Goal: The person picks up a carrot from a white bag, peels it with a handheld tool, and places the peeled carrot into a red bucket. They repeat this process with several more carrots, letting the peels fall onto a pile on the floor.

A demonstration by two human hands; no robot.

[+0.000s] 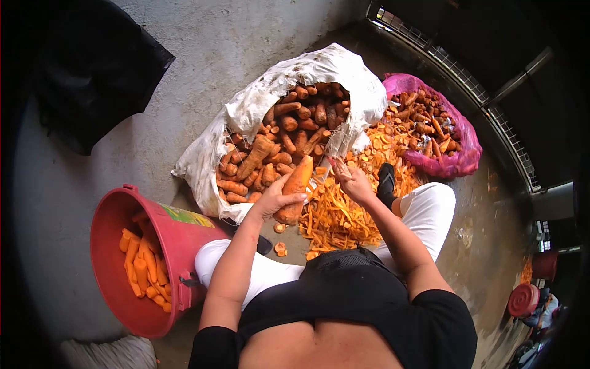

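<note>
My left hand [275,198] is wrapped round a thick carrot [297,184]. The carrot's upper part looks bright orange and peeled, while its lower end is darker and rough. To the right of the carrot, apart from it, my right hand [351,183] is closed with its fingers pointing up; what it grips is too small to make out. Beneath both hands lies a pile of orange peelings [341,215]. Just beyond them, a white sack [246,114] lies open with many unpeeled carrots [289,123] inside.
On my left a tilted red bucket [104,246] holds peeled carrots [142,264]. A pink bag [470,147] of carrot pieces sits at the far right. Carrot slices [280,248] lie on the floor near my legs. A black cloth [98,74] hangs on the wall.
</note>
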